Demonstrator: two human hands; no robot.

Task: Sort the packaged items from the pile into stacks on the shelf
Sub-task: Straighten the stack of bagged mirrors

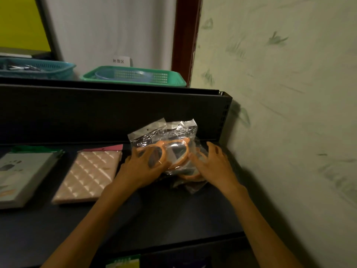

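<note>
A stack of clear plastic packages (pixel 168 149) holding orange-rimmed glasses lies on the dark shelf (pixel 173 213), at its right end near the rear panel. The stack sits between both hands. The left hand (pixel 141 169) covers its left side; the right hand (pixel 212 167) covers its right side.

On the same shelf, left of the stack, lies a pink quilted package (pixel 88 175), just beside the left hand. Further left lies a grey-white package (pixel 21 176). The upper shelf level carries a green basket (pixel 133 76) and a blue basket (pixel 36 67). A pale green patterned wall (pixel 289 93) borders the shelf on the right.

Left-hand fingers (pixel 144 156) are spread and rest flat on the top package, over an orange rim. Right-hand fingers (pixel 211 149) are spread and lightly bent, touching the right edge of the stack. Neither hand grips a package.
</note>
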